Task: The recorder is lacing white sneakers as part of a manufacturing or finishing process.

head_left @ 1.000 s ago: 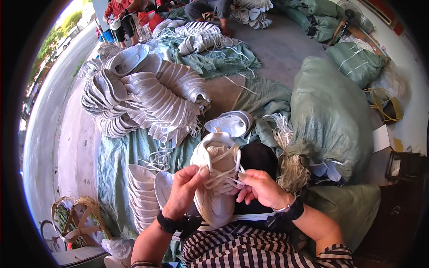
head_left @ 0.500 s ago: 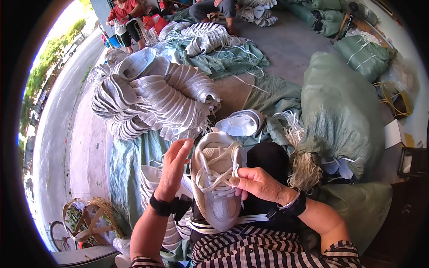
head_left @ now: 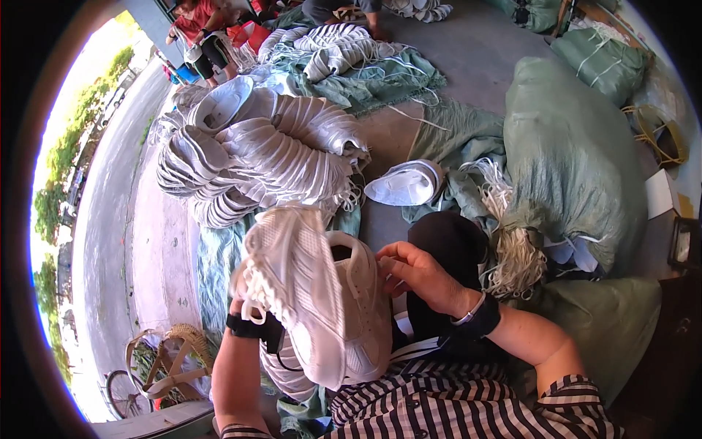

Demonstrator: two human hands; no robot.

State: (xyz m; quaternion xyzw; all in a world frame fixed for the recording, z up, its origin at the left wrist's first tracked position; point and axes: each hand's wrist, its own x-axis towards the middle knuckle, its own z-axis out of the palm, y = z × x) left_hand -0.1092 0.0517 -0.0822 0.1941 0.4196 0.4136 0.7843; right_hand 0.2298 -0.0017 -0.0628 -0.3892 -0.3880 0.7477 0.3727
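Two pale sneaker uppers stand side by side above my lap. The left sneaker upper (head_left: 307,293) is tilted, its laces facing left, and my left hand (head_left: 238,284) grips it at that laced side; most of those fingers are hidden and blurred. The right sneaker upper (head_left: 363,311) shows its dark collar opening and one side. My right hand (head_left: 428,276) has bent fingers, their tips at its upper right edge near the collar; the thumb is mostly out of sight.
Long stacks of nested white uppers (head_left: 285,157) lie ahead on the left. A single upper (head_left: 406,183) rests on the floor beyond my hands. A bundle of laces (head_left: 515,260) hangs by a big green sack (head_left: 574,154) at right. Another person (head_left: 201,33) sits far left.
My left hand was open beside one face-up upper; now it is behind a tilted upper, with a second beside it. My right hand no longer pinches the laces in front and sits higher.
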